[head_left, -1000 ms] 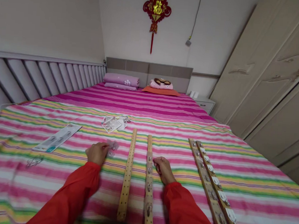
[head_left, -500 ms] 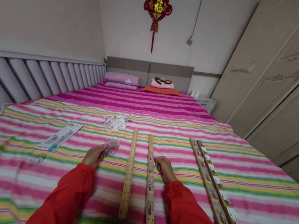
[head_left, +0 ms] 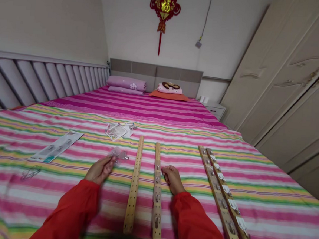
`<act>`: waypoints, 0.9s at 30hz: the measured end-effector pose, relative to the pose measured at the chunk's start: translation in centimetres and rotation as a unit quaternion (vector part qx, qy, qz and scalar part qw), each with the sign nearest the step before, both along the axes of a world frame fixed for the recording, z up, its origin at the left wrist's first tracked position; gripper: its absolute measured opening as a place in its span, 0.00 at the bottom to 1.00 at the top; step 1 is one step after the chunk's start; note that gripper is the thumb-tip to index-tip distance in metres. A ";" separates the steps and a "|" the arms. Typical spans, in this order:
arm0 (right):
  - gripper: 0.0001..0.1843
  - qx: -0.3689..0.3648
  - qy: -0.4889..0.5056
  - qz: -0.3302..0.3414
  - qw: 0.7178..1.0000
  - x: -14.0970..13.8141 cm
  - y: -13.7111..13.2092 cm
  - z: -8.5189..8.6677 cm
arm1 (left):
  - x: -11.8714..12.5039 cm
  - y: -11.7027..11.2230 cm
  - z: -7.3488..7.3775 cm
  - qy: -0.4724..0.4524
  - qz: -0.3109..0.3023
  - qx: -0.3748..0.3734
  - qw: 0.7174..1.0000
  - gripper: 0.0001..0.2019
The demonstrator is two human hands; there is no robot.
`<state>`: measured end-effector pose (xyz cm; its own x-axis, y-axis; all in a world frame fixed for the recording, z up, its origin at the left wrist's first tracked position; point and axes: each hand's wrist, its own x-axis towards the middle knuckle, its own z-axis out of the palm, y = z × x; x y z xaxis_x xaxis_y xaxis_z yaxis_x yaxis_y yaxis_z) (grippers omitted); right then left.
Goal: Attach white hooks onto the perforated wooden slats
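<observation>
My left hand (head_left: pixel 99 169) pinches several clear plastic adhesive hooks (head_left: pixel 117 155) with metal prongs, held above the striped sheet. Beside my right hand (head_left: pixel 173 178) lies a narrow wooden strip (head_left: pixel 157 188) carrying a row of clear patches with metal hooks. The right fingers are curled together by its right edge, near the topmost hook; whether anything small is between them is hidden. Between the two hands, a bare wooden strip (head_left: pixel 134 186) with rows of holes lies lengthwise on the sheet.
To the right lie a strip of clear hooks (head_left: pixel 217 193) and one with white-backed hooks (head_left: pixel 227 192). Packaging (head_left: pixel 121 130) is piled ahead. A hook package (head_left: pixel 56 147) and thin wire loops (head_left: pixel 31 172) lie left. Bed rails (head_left: pixel 45 79) and wardrobe (head_left: pixel 289 105) flank the bed.
The clear hooks in my left hand have turned, and one now sticks out rightward. My right hand stays beside the strip. The whole view has shifted slightly.
</observation>
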<state>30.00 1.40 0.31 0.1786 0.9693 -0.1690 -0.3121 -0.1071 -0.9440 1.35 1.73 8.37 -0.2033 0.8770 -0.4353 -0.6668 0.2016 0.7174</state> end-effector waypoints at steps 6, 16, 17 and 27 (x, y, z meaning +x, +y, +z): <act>0.10 0.014 0.009 -0.012 1.000 0.0 -0.2 0.1 | 3.0 -2.0 1.4 0.071 -0.076 0.059 0.993 0.08; 0.10 0.091 0.004 -0.046 0.995 -1.3 -2.2 3.4 | 8.0 -3.3 0.9 0.039 -0.113 0.024 0.993 0.05; 0.11 0.093 0.002 -0.023 0.995 -1.7 -2.5 4.1 | 8.6 -3.3 0.9 0.028 -0.118 0.024 0.992 0.05; 0.13 0.099 0.027 0.035 0.994 -3.0 -3.4 7.1 | 13.1 -4.0 0.4 -0.015 -0.160 0.011 0.987 0.06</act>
